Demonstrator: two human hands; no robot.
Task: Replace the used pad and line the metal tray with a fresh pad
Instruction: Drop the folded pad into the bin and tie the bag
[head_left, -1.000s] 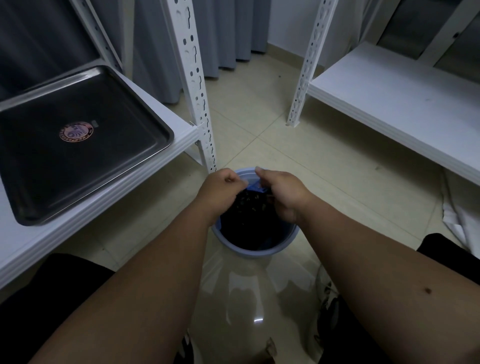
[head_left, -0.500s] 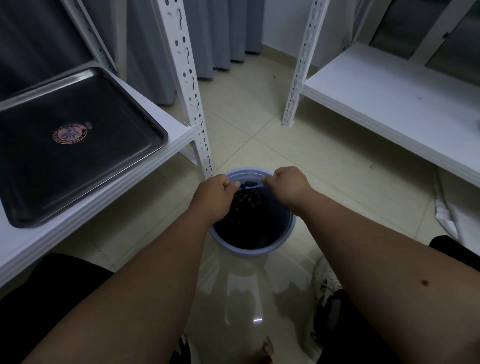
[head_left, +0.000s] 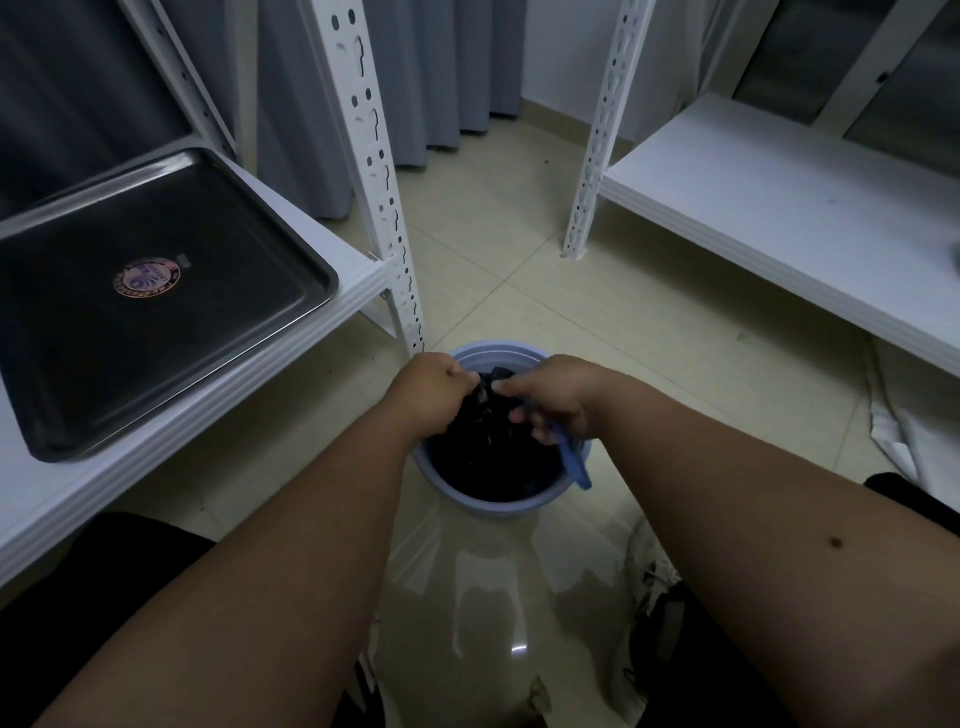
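The metal tray (head_left: 156, 332) lies bare on the white shelf at left, with a round sticker (head_left: 147, 279) in its middle. On the floor below stands a blue bin (head_left: 498, 506) lined with a black bag (head_left: 493, 457). Both my hands are over the bin's mouth. My left hand (head_left: 431, 395) grips bunched black material at the far rim. My right hand (head_left: 550, 402) pinches the same black material and holds a blue strip (head_left: 574, 462) that hangs over the bin's right rim. I cannot tell whether the strip belongs to the pad or to the bag.
A white perforated shelf post (head_left: 384, 218) stands right behind the bin. A second white shelf (head_left: 779, 208) runs along the right, with white cloth (head_left: 904, 431) on the floor beneath it. Grey curtains (head_left: 441, 73) hang at the back. My dark-clad knees flank the glossy tile floor (head_left: 519, 260).
My right hand has drawn the blue strip out and down to the bin's right rim. My left hand stays at the far rim, gripping the black material.
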